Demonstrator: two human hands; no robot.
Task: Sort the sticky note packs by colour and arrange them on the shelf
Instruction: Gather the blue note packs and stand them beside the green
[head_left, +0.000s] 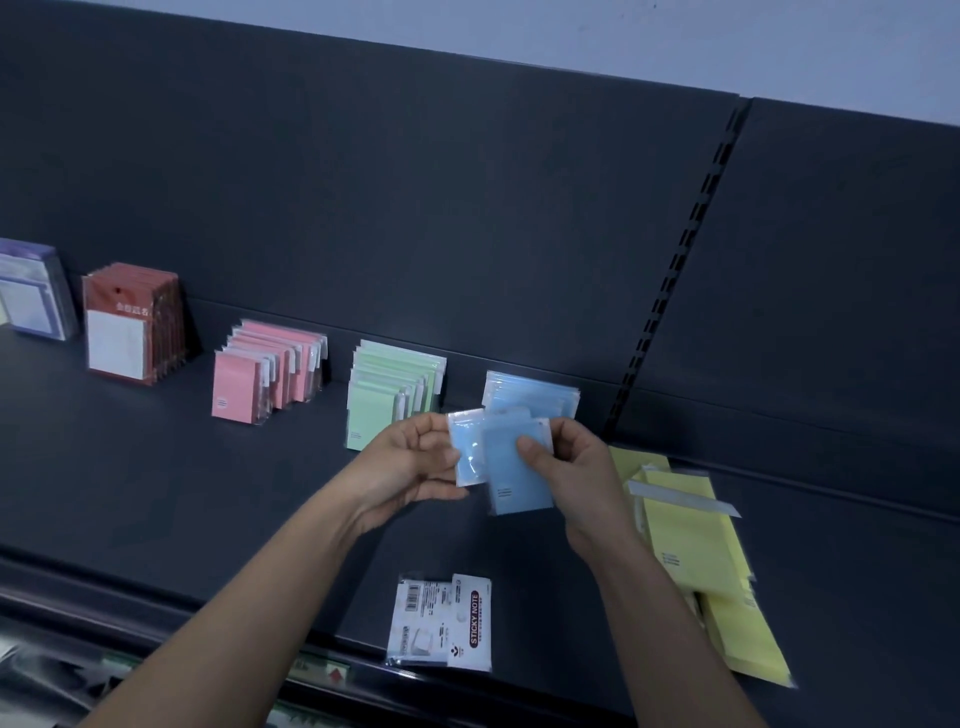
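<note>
While held up over the dark matte shelf (156, 493), two pale blue sticky note packs (519, 483): flat, square, sleeved in glossy clear plastic, overlapping at the middle. Left hand (410, 462) pinching one pack by its left edge; right hand (576, 478) gripping the other, thumb across its face. Just behind, blue row (535, 397) standing upright against the back panel (467, 208), beside green row (389, 395). Yellow packs (691, 540) lying flat to the right.

free: shelf (156, 493) front-left | obstacles: yellow packs (691, 545) right, white pack (441, 623) near edge
</note>
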